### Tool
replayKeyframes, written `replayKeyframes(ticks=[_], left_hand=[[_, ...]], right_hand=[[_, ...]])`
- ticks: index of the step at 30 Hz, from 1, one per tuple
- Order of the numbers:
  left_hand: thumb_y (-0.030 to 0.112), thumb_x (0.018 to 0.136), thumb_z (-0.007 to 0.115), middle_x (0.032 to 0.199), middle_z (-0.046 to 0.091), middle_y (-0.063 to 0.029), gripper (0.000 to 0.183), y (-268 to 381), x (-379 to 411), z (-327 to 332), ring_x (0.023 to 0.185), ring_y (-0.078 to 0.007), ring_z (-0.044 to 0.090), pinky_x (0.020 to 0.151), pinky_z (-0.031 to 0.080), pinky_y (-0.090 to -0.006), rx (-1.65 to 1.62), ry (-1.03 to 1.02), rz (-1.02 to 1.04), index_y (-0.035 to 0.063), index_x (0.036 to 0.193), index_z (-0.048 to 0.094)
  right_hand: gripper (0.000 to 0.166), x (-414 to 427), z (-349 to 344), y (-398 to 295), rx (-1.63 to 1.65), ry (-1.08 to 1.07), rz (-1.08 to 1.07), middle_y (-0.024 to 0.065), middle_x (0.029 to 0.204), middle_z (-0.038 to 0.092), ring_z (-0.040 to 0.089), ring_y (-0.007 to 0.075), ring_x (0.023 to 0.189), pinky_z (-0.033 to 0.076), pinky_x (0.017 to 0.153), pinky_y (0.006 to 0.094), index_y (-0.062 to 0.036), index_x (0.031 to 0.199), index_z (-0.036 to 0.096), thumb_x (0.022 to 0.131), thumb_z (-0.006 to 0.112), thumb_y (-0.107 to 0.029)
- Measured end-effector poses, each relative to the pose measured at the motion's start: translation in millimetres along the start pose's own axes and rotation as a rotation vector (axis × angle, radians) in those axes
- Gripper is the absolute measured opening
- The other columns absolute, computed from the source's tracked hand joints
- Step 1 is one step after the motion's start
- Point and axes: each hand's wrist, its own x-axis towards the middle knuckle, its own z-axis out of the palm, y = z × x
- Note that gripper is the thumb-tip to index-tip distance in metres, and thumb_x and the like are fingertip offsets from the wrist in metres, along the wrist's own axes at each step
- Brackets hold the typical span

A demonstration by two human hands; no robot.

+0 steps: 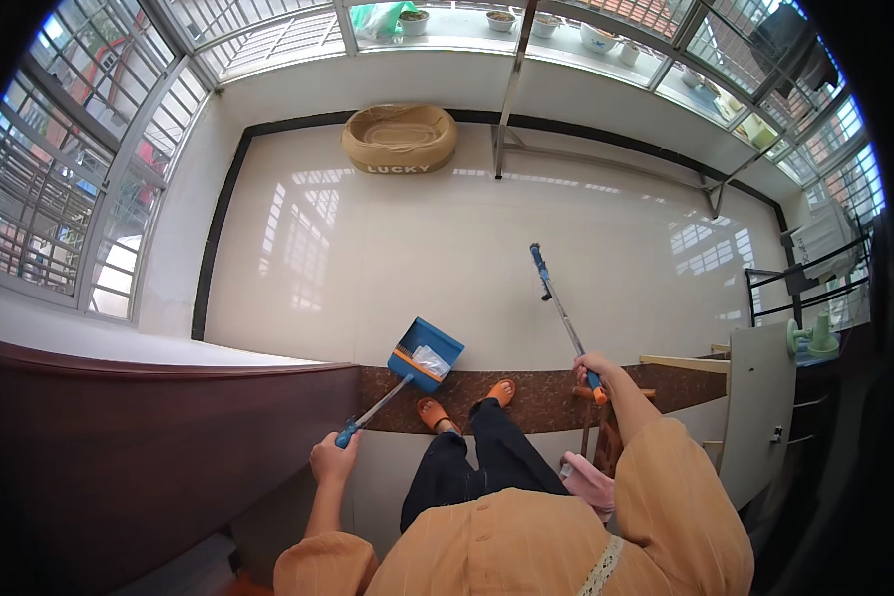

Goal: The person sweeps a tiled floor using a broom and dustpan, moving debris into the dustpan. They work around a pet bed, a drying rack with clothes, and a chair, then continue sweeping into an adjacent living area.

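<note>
My left hand (333, 456) grips the blue handle of a dustpan (442, 347), whose metal shaft slants forward. The blue pan has an orange comb-toothed edge and sits at the border of the pale tiles and the brown stone threshold. A crumpled piece of white, translucent plastic (430, 360) lies in it. In my right hand (594, 366) is a long-handled tool (566, 320) with a metal pole and a blue-and-orange grip. Its blue far end reaches forward over the tiles, with a small black part below it; I cannot tell what kind of head it is.
A tan oval pet bed (399, 140) with writing lies by the far wall. A metal frame (603, 165) stands right of it. Dark red wooden panelling (156, 439) borders my left. A wooden stool (609, 439), pink cloth (590, 483) and grey-white board (758, 417) are at my right.
</note>
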Motion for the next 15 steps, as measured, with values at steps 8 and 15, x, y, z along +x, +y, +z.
replayKeyframes(ticks=[8,15], left_hand=[[0.044,0.068,0.062,0.06,0.056,-0.0177,0.041,-42.2,-3.2,1.1,0.062,-0.0377,0.055,0.057,0.043,-0.0453,0.054,0.06,-0.054,0.0048,0.058,0.053],[0.044,0.069,0.06,0.063,0.057,-0.0184,0.041,-34.3,17.1,-7.1,0.064,-0.0381,0.055,0.057,0.043,-0.0453,0.058,0.076,-0.073,0.0043,0.06,0.054]], right_hand=[[0.017,59.9,136.9,-10.3,-0.542,0.123,-0.045,0.0014,0.045,0.043,0.045,0.0118,0.039,0.035,0.033,0.0267,-0.0061,0.057,0.043,0.074,0.045,-0.005],[0.037,46.4,230.3,102.5,-1.921,-0.327,0.106,0.0173,0.099,0.057,0.055,0.0237,0.092,0.038,0.082,0.0373,0.0053,0.103,0.053,0.08,0.049,-0.023]])
